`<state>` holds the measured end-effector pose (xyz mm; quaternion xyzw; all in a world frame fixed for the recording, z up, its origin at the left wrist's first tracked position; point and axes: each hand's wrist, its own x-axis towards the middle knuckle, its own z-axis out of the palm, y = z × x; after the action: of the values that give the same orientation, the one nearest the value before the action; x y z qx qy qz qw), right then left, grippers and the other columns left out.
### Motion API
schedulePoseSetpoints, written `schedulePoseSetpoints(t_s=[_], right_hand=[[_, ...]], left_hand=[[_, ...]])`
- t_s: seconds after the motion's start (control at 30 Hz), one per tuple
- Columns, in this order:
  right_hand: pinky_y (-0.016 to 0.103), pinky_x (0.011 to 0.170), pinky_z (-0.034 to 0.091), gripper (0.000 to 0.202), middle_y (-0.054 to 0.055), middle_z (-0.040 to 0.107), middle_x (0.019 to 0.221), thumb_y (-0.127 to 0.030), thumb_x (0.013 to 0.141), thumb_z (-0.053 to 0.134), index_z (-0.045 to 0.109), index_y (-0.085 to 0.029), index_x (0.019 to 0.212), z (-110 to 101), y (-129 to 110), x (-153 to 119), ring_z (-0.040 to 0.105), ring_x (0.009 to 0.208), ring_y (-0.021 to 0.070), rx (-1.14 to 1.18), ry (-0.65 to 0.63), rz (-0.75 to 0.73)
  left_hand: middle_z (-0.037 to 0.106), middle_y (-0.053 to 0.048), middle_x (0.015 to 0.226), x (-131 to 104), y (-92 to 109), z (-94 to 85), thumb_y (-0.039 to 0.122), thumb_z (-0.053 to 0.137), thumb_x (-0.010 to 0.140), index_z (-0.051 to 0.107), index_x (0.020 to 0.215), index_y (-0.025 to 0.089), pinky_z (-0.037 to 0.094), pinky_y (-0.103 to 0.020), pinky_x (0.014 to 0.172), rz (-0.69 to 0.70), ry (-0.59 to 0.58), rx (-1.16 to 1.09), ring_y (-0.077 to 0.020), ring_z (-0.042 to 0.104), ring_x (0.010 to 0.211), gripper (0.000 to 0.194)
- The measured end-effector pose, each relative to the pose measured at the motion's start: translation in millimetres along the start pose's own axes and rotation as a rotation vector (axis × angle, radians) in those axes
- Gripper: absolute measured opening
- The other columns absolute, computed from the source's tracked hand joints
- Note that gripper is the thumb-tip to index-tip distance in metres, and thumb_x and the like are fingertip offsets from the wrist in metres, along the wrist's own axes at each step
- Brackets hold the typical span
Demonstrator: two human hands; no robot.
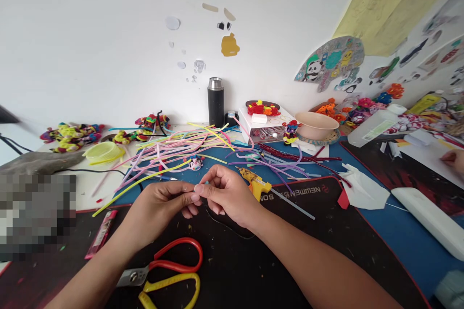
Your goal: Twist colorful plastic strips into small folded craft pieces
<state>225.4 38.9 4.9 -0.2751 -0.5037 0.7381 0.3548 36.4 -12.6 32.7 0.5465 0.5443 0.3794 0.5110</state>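
Note:
My left hand [165,205] and my right hand [226,190] meet at the fingertips above the black desk mat [261,260]. Both are closed in a pinch. A tiny bluish bit shows at the right fingertips, too small to name; whatever the left fingers hold is hidden. Just right of my right hand lies a yellow hot glue gun [256,183] with a clear glue stick [293,204] sticking out of its back. Scissors [170,270] with one red and one yellow handle lie below my left hand. Behind the hands sits a small decorated figure [196,162].
Pastel pipe cleaners [170,147] spread across the back of the desk. A black thermos [216,104], a white box [266,123] and a pink bowl [316,125] stand by the wall. Crumpled tissue [364,186] and a clear bottle [377,125] are at right. Another person's hand [455,160] shows at the right edge.

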Motion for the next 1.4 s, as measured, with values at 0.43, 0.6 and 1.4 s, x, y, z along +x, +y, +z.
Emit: schedulePoseSetpoints(t_s=[0.43, 0.6, 1.4], right_hand=[[0.019, 0.039, 0.033, 0.049, -0.011, 0.056, 0.055, -0.053, 0.078, 0.095, 0.059, -0.022, 0.09, 1.5, 0.0, 0.4, 0.045, 0.039, 0.0073, 0.007, -0.027, 0.015], [0.02, 0.038, 0.031, 0.056, -0.01, 0.054, 0.056, -0.07, 0.081, 0.087, 0.061, -0.021, 0.094, 1.6, -9.2, -0.9, 0.048, 0.039, 0.0086, -0.01, -0.029, 0.017], [0.029, 0.064, 0.035, 0.04, -0.003, 0.057, 0.065, -0.048, 0.113, 0.054, 0.058, -0.023, 0.083, -3.3, -6.3, -6.2, 0.057, 0.064, 0.0159, -0.774, 0.077, -0.198]], left_hand=[[0.081, -0.008, 0.072, -3.3, 0.3, 3.4, 0.071, 0.079, 0.086, 0.084, 0.074, 0.02, 0.058, -0.028, 0.061, 0.063, 0.044, 0.153, -0.0221, 0.073, 0.065, 0.053], [0.077, -0.006, 0.068, -4.1, 2.6, 3.6, 0.066, 0.084, 0.083, 0.082, 0.073, 0.02, 0.057, -0.026, 0.058, 0.04, 0.05, 0.106, -0.0199, 0.07, 0.062, 0.048], [0.077, -0.001, 0.074, -8.7, -7.3, 6.5, 0.035, 0.062, 0.101, 0.079, 0.083, 0.022, 0.044, -0.027, 0.059, 0.568, 0.298, 0.723, -0.0161, 0.066, 0.058, 0.027]])
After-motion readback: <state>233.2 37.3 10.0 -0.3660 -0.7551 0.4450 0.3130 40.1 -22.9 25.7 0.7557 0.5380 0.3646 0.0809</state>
